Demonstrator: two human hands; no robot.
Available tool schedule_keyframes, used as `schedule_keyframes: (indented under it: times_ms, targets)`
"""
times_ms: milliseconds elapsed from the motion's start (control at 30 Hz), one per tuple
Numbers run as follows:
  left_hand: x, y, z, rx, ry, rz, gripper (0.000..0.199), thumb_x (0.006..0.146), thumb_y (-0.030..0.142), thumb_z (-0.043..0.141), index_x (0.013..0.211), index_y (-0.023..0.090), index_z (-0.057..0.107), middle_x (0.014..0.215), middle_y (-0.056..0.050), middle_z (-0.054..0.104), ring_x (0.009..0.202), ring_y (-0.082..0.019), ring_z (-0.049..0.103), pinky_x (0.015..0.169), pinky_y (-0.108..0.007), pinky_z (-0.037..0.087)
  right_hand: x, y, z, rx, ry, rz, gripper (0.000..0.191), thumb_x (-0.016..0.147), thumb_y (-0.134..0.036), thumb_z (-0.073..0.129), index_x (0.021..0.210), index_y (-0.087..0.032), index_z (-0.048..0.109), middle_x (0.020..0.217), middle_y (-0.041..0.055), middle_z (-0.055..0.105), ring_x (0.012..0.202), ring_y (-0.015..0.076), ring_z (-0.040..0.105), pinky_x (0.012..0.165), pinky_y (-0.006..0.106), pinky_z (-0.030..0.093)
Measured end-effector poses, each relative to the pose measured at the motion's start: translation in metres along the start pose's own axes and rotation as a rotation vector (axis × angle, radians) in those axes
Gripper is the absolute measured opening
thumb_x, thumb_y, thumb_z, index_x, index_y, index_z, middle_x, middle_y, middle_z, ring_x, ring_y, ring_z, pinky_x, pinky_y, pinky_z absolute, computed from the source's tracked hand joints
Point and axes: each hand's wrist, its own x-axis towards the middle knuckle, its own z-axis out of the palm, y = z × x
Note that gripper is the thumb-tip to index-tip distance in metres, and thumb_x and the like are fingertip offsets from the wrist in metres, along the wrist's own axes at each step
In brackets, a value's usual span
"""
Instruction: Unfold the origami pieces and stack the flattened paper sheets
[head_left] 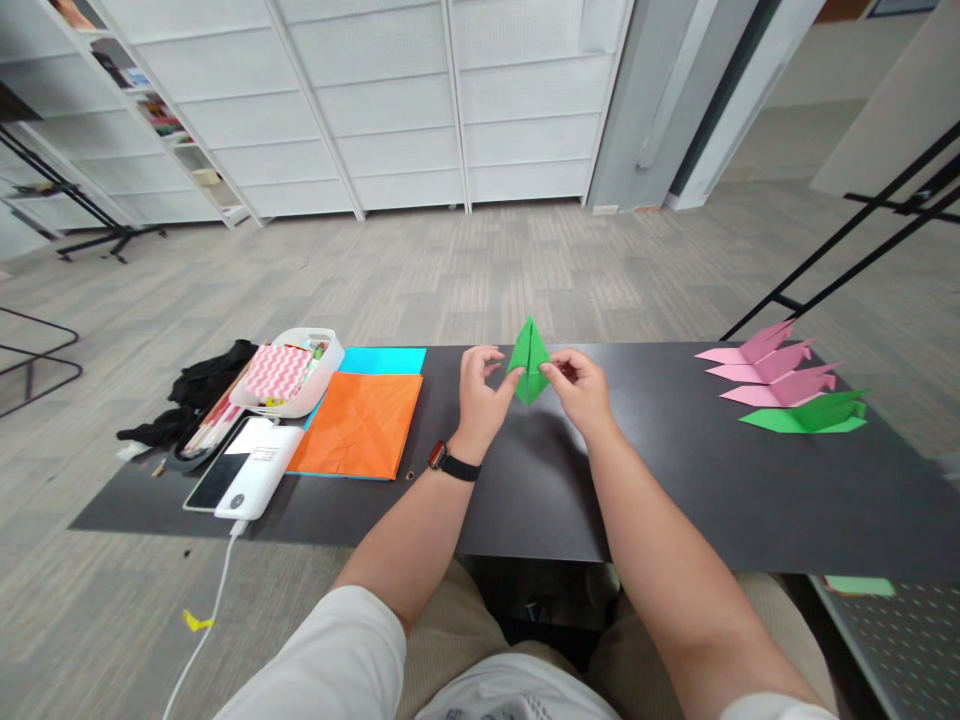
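Between my two hands a folded green origami paper (530, 360) is held up above the black table. It is diamond-shaped, pointed at top and bottom, with a crease or slit down its middle. My left hand (481, 385) pinches its left edge between thumb and a finger, the other fingers curled. On the opposite edge, my right hand (580, 388) grips it with thumb and fingertips. A black watch sits on my left wrist. Finished-looking folded paper birds stand in a row at the right: several pink birds (780, 387) and a green bird (810, 412) in front.
Left of my hands lie orange paper sheets (367, 425) over blue sheets (386, 360). Beyond them are a white basket (326, 375), a white power bank (260, 470) with a cable, a phone (217, 480) and a black cloth (206, 385). The black table's (540, 520) front edge is near my lap.
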Motion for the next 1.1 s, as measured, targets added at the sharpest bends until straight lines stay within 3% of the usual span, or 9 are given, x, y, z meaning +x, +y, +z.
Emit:
schedule_keyframes:
  times_ms: [100, 200, 467, 700, 900, 1100]
  targets:
    - [0.001, 0.001, -0.002, 0.111, -0.032, 0.032, 0.021, 0.090, 0.034, 0.082, 0.091, 0.022, 0.065, 0.102, -0.005, 0.066, 0.101, -0.019, 0.066, 0.090, -0.034, 0.058, -0.002, -0.001, 0.001, -0.029, 0.015, -0.020, 0.021, 0.090, -0.044, 0.073, 0.089, -0.024, 0.070, 0.080, 0.0001, 0.066, 0.068, 0.0157, 0.060, 0.063, 0.029, 0.050]
    - [0.000, 0.003, -0.001, 0.075, -0.093, -0.017, 0.020, 0.091, 0.032, 0.080, 0.087, 0.022, 0.063, 0.086, 0.000, 0.068, 0.083, -0.016, 0.066, 0.082, -0.031, 0.056, -0.003, -0.003, 0.001, -0.086, 0.050, -0.062, 0.017, 0.091, -0.041, 0.072, 0.089, -0.024, 0.070, 0.080, 0.0002, 0.064, 0.071, 0.0165, 0.061, 0.063, 0.029, 0.050]
    - [-0.005, 0.000, 0.005, 0.007, -0.127, -0.099, 0.015, 0.093, 0.031, 0.073, 0.090, 0.022, 0.061, 0.083, 0.001, 0.069, 0.076, -0.014, 0.067, 0.074, -0.027, 0.056, -0.010, -0.015, 0.005, -0.233, 0.075, -0.206, 0.010, 0.094, -0.031, 0.068, 0.086, -0.025, 0.068, 0.082, 0.0014, 0.067, 0.071, 0.0182, 0.063, 0.066, 0.032, 0.055]
    - [-0.009, 0.007, 0.006, -0.025, -0.153, -0.061, 0.015, 0.094, 0.032, 0.073, 0.091, 0.023, 0.062, 0.087, -0.001, 0.071, 0.080, -0.015, 0.069, 0.077, -0.029, 0.060, -0.018, -0.023, 0.013, -0.358, 0.218, -0.319, 0.012, 0.095, -0.027, 0.066, 0.083, -0.027, 0.066, 0.080, 0.0024, 0.069, 0.073, 0.0205, 0.064, 0.071, 0.037, 0.056]
    - [-0.010, 0.012, 0.007, 0.003, -0.073, -0.071, 0.014, 0.093, 0.029, 0.073, 0.090, 0.022, 0.062, 0.085, 0.000, 0.069, 0.078, -0.014, 0.068, 0.076, -0.028, 0.060, -0.021, -0.024, 0.017, -0.316, 0.122, -0.302, 0.009, 0.095, -0.030, 0.068, 0.086, -0.028, 0.068, 0.084, 0.0036, 0.069, 0.076, 0.0222, 0.065, 0.074, 0.039, 0.057]
    - [-0.013, 0.012, 0.008, -0.141, -0.216, -0.061, 0.015, 0.100, 0.035, 0.068, 0.106, 0.022, 0.063, 0.104, -0.006, 0.072, 0.097, -0.017, 0.073, 0.090, -0.033, 0.064, -0.020, -0.025, 0.017, -0.301, 0.129, -0.306, 0.010, 0.095, -0.034, 0.071, 0.088, -0.027, 0.069, 0.085, 0.0041, 0.071, 0.078, 0.0222, 0.067, 0.074, 0.039, 0.059]
